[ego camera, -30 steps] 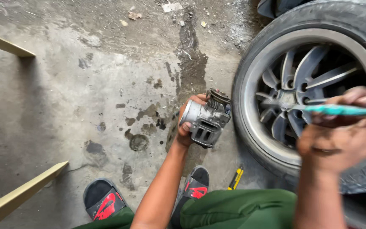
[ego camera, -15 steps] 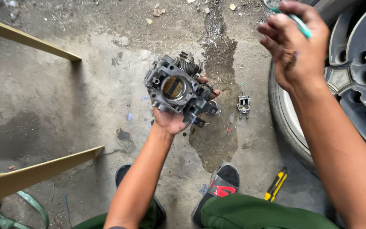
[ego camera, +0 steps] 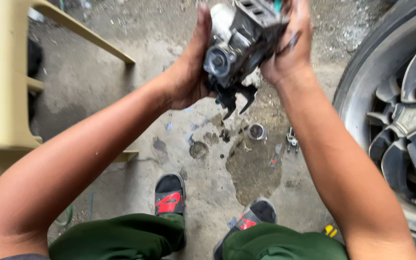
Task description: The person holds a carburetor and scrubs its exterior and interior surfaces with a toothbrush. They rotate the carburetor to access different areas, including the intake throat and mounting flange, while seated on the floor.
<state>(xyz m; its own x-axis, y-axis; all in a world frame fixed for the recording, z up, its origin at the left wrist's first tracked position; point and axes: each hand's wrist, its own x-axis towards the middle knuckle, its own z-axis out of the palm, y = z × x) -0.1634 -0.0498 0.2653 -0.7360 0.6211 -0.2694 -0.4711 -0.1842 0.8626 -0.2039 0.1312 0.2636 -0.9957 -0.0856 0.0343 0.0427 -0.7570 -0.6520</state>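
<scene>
Both hands hold one thing between them, raised high in front of the person and well above the concrete floor [ego camera: 121,96]: a grey metal engine part [ego camera: 239,45] with a round fitting on its near end and black brackets that hang below. The left hand [ego camera: 188,72] is pressed with the palm against its left side, the right hand [ego camera: 290,48] is closed around its right side, and a thin teal tool [ego camera: 277,6] shows only as a small tip at the top of the right hand (how it is held I cannot tell). The step in hand seems to be a close inspection, or the turning of the part to reach another side of it. A next move with the tool would need one hand to carry the weight alone, so the left grip should be firm first. Below on the floor, beside a dark wet stain [ego camera: 253,168], lie a small round metal piece [ego camera: 256,131] and a small bracket [ego camera: 292,139]. A car wheel [ego camera: 400,120] stands on the right, a beige plastic chair [ego camera: 6,96] on the left, and the feet wear black and red sandals [ego camera: 169,195].
</scene>
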